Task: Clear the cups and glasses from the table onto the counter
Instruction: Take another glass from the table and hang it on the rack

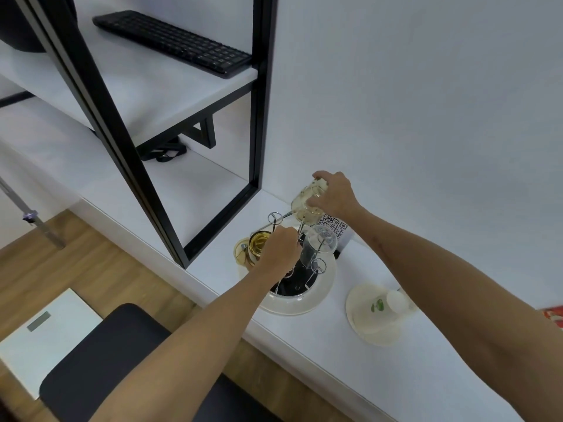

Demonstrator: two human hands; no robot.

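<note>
**Both hands at the wire cup rack**

The right hand has its grip closed around a clear glass, holding it tilted in the air just above the far side of the wire rack. The left hand is curled shut on the rack's thin metal rods near the middle; exactly which rod it pinches is hidden by the fingers.

Nearest the viewer, a black chair seat sits below the arms, with a white bathroom scale on the wooden floor beside it. On the white desk, to the right, a cream plate carries a small clear glass with a green leaf print lying on it.

Further in, the rack stands in a round white tray with a dark centre. An upturned clear glass hangs on one of its prongs, just right of the left hand. A yellow-tinted glass cup sits at the rack's left side, touching the left hand's knuckles. Behind the rack a card with a QR code stands on the desk, partly covered by the held glass.

Beyond, a black metal frame carries a white shelf with a black keyboard on it.
</note>
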